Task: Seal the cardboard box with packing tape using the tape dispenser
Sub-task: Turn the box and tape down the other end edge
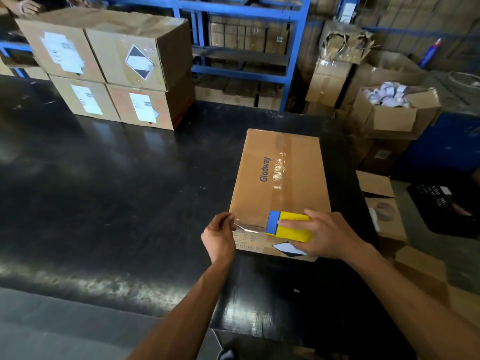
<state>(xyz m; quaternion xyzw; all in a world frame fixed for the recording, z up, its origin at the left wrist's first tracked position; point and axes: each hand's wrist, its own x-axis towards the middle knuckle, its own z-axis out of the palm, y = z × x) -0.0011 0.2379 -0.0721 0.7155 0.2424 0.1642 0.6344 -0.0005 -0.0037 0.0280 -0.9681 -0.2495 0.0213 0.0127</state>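
A closed cardboard box (298, 175) printed "Glodway" lies flat on the black table (104, 190), with a clear tape strip running along its top seam. My right hand (327, 236) grips a yellow and blue tape dispenser (289, 226) at the box's near edge. A short stretch of clear tape (248, 226) spans from the dispenser leftward to my left hand (219, 236), which pinches the tape's free end at the box's near left corner.
Stacked labelled cardboard boxes (111, 68) stand at the table's far left. Blue shelving (244, 48) with cartons is behind. To the right are an open box of tape rolls (392, 105), more cartons and a black crate (446, 203). Another person's hand (28, 6) shows top left.
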